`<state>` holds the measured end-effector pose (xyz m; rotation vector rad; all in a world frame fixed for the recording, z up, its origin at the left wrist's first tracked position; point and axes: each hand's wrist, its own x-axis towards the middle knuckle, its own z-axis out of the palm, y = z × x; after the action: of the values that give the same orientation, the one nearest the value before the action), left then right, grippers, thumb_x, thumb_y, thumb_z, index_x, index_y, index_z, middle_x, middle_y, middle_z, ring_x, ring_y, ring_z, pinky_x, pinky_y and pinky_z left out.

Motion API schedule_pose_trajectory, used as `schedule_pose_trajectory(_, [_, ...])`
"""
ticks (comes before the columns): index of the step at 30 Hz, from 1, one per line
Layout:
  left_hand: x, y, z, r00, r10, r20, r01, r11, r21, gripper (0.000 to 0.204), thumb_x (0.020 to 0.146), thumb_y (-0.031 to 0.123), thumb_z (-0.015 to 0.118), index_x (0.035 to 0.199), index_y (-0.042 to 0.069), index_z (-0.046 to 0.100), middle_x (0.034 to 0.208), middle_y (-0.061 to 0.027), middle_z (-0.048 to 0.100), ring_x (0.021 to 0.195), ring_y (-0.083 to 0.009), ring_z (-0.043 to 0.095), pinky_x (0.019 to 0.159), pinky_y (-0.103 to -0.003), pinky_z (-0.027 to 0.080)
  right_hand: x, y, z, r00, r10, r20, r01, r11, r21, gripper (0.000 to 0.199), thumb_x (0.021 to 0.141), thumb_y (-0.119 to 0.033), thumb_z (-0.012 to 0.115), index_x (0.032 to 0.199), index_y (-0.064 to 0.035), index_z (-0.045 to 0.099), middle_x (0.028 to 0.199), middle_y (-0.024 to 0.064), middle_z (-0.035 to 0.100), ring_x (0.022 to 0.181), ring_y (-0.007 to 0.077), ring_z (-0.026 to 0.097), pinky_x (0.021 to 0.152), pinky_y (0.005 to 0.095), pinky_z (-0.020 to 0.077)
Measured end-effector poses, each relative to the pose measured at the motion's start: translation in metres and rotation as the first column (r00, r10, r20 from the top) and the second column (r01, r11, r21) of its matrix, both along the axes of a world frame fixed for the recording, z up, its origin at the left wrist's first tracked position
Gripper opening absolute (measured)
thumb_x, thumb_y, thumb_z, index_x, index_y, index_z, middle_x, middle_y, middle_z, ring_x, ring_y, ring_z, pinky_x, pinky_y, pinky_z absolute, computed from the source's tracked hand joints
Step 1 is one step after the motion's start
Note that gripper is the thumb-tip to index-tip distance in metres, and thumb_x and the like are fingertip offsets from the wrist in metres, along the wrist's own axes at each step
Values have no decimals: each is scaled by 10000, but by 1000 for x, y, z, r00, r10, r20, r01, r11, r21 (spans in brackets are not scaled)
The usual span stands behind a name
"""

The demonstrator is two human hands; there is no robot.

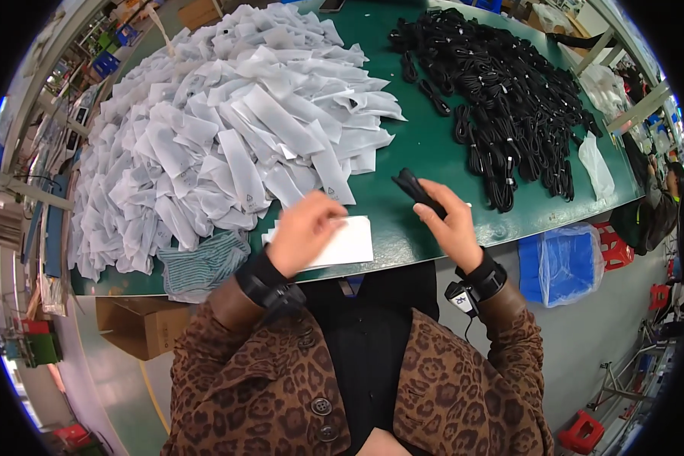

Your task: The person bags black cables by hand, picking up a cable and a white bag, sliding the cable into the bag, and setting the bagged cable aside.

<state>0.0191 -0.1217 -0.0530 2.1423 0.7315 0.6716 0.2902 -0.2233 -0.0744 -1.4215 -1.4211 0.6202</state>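
Observation:
My right hand is closed round a coiled black cable, which points up and to the left above the table. Over a small stack of flat white bags at the near table edge hovers my left hand. Its thumb and fingers are drawn together near the stack's upper side, and whatever may be between them is hidden. Beyond the left hand rises a large heap of white translucent bags. Many bundled black cables lie in a pile at the far right.
A striped green cloth lies at the near left table edge, with a cardboard box below. A single white bag rests right of the cables. Beside the table stand a blue bin with a clear liner and a red stool.

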Motion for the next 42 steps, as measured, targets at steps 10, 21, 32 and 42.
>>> schedule_pose_trajectory(10, [22, -33, -44, 990, 5, -140, 37, 955, 295, 160, 832, 125, 712, 923, 40, 611, 915, -111, 552, 788, -303, 590, 679, -384, 490, -33, -21, -5, 967, 50, 251, -67, 996, 57, 447, 837, -2, 684, 1275, -43, 604, 965, 131, 582, 828, 284, 597, 726, 324, 490])
schedule_pose_trajectory(21, [17, -30, -38, 997, 78, -8, -77, 953, -294, 61, 881, 5, 639, 926, 14, 600, 813, -19, 577, 709, -103, 519, 640, -241, 426, -30, -38, -5, 877, 64, 477, -109, 992, 66, 519, 815, 11, 695, 1312, -117, 614, 915, 113, 544, 758, 263, 581, 660, 350, 495])
schedule_pose_trajectory(32, [18, -30, -34, 989, 72, 128, -43, 975, -218, 82, 858, 4, 643, 911, 15, 582, 847, -70, 575, 698, -182, 532, 658, -291, 452, -26, -37, 5, 673, 90, 734, -227, 970, 88, 528, 794, 15, 684, 1298, -129, 627, 915, 105, 548, 761, 257, 586, 666, 352, 506])
schedule_pose_trajectory(42, [20, -33, -17, 982, -179, 69, 151, 944, 294, 131, 794, -49, 648, 892, 27, 604, 1040, -94, 600, 871, -284, 576, 780, -348, 492, -23, -26, 4, 928, 280, 244, -243, 955, -171, 315, 908, -80, 620, 1223, -73, 625, 807, 65, 607, 669, 177, 579, 639, 319, 494])
